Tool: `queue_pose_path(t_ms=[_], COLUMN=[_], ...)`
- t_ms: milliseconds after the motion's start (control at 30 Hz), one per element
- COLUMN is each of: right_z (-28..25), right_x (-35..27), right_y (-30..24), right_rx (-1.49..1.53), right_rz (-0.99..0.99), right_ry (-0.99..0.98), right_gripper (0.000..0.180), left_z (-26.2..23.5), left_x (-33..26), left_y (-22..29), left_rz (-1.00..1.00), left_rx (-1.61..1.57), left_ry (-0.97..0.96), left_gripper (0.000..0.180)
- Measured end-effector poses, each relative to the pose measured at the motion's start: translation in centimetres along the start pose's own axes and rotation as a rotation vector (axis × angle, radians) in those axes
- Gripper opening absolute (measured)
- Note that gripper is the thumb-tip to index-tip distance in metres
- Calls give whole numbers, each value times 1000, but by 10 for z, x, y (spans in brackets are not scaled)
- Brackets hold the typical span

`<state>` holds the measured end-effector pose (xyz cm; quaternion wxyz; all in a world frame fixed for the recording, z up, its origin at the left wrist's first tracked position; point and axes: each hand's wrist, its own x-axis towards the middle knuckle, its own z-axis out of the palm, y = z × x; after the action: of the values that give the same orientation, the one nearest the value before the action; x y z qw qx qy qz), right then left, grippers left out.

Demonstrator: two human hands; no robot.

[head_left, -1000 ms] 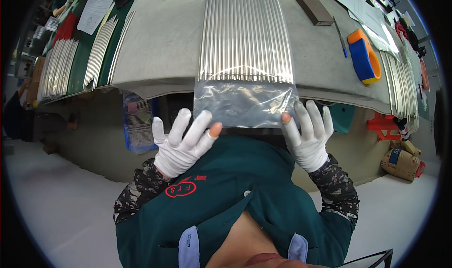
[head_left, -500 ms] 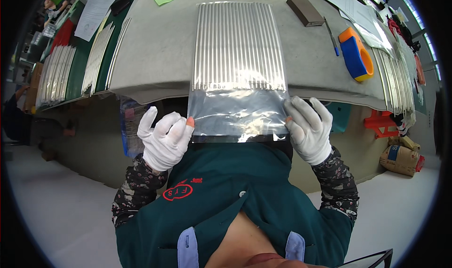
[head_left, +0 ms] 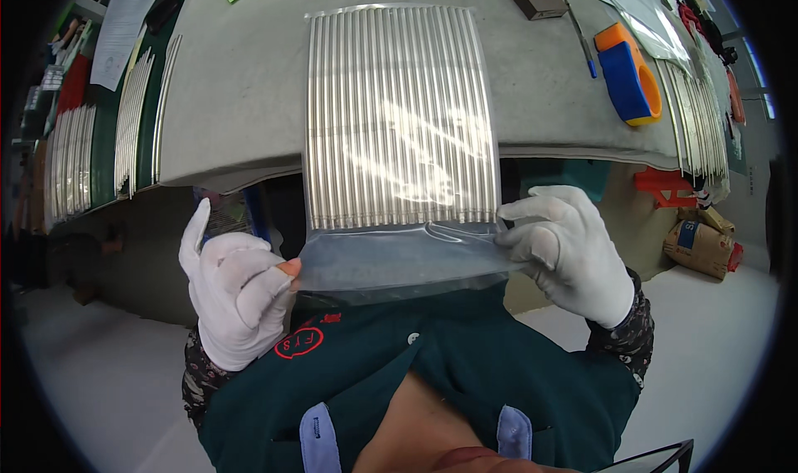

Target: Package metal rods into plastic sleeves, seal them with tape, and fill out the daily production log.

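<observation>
- Left hand (head_left: 237, 298) and right hand (head_left: 569, 253), both white-gloved, are closed on the side edges of a clear bag (head_left: 399, 261), near its lower end.
- Metal rods (head_left: 399, 115) are held inside it, long axis pointing away, ahead of and between the hands; their near ends are approached closest by the right.
- The bag's far part is seen over the desk (head_left: 237, 107), its near end past the edge.
- Rightward, a blue-and-orange ring (head_left: 619, 82) is placed.

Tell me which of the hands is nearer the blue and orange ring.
Right. The right hand is below the ring in the picture, slightly left; the left hand is much farther left, across the clear bag.
</observation>
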<state>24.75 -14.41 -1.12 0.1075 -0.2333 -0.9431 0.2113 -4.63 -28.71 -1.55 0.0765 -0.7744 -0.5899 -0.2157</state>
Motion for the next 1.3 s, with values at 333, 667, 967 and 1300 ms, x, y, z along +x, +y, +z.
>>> queue_pose_path(t_ms=[333, 667, 967, 1300], right_z=[1, 29, 67, 110], right_x=[32, 42, 41, 42], right_y=[38, 52, 44, 10], right_rx=[113, 145, -186, 522], right_rz=[380, 488, 397, 762], right_ry=[215, 272, 466, 606], right_gripper=[19, 16, 18, 8], left_z=[25, 52, 64, 52], left_x=[30, 36, 36, 40], left_y=[-50, -56, -55, -73], left_rz=[-387, -502, -339, -262], left_rx=[-448, -303, -93, 158], left_ry=[-25, -95, -74, -193], left_gripper=[14, 16, 17, 15])
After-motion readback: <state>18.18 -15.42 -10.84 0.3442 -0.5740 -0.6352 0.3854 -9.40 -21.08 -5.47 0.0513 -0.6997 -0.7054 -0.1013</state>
